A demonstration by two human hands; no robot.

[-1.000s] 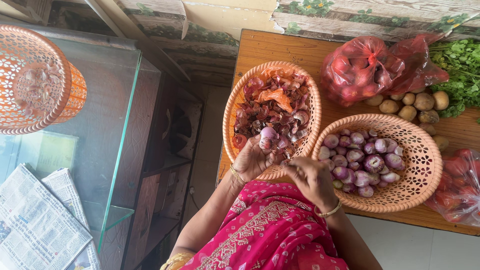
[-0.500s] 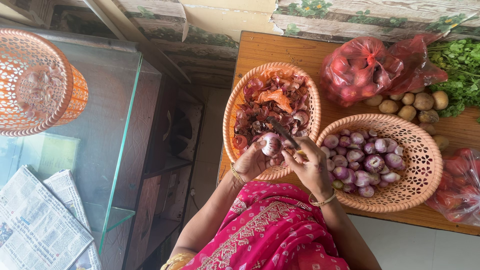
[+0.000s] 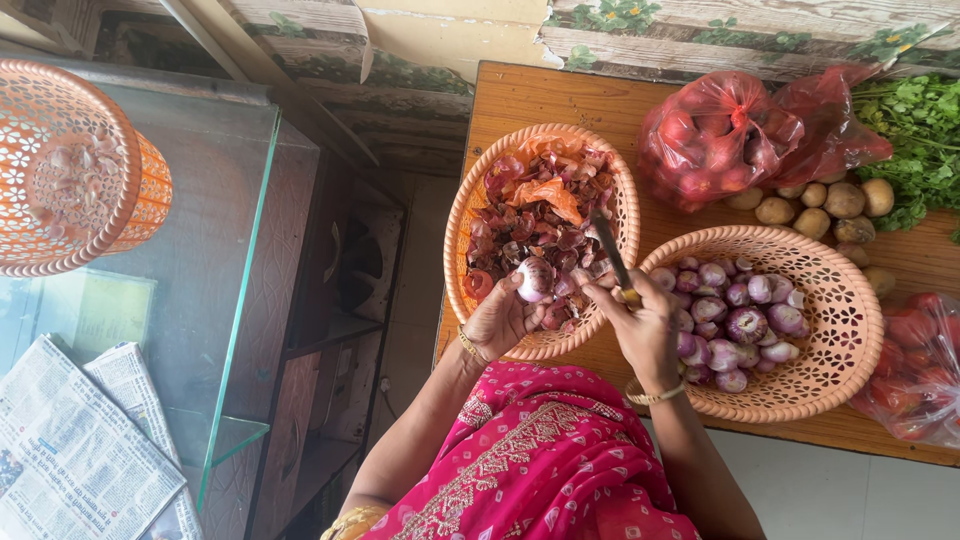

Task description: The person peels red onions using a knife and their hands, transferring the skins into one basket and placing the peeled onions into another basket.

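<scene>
Left hand: the left hand is cupping a small peeled-looking onion, its fingers curling half closed around the bulb's lower side and the thumb pressing near the top.
Right hand: the right hand is wrapping tightly around the handle of a knife, its fingers fully closed and the dark blade sticking up and away from the knuckles.
Onion: it is sitting at the left fingertips, just beside the right thumb, and hovering over the near rim of the peel basket.
Knife blade: it is lying just to the right of the onion, apart from it by a small gap; whether the edge is touching the skin is too small to tell.
Step in hand: judging by the pose, the person is trimming or skinning one onion over the basket of red peelings.
Next move: it looks to call for bringing the blade to the onion's end while the left fingers are turning the bulb, with the thumb kept clear of the edge.
Beyond the right fingers: a second basket is holding peeled onions, right beside the right wrist.
Farther off: red bags, potatoes and greens are lying well beyond both hands.
</scene>
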